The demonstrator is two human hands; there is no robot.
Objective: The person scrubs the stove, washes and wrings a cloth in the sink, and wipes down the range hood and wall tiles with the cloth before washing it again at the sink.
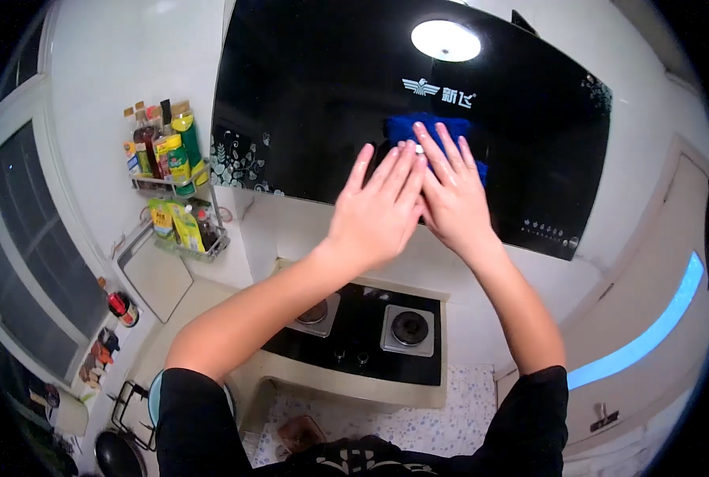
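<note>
A blue cloth (430, 125) lies flat against the glossy black glass front of a range hood (314, 103). My right hand (456, 191) is laid over the cloth, fingers straight and slightly apart. Beside it, my left hand (376, 203) has its fingers stretched upward, with the fingertips at the cloth's left part and the thumb side apart. The two hands touch or overlap along their inner edges. Parts of the cloth are hidden under the fingers. A small white spot shows between the fingertips.
Below is a black gas stove (354, 342) with two burners. On the left wall hangs a rack (171, 184) of sauce bottles and pouches. A cutting board (155, 270) leans beneath it. A black pan (118, 455) is at lower left, a door (648, 310) at right.
</note>
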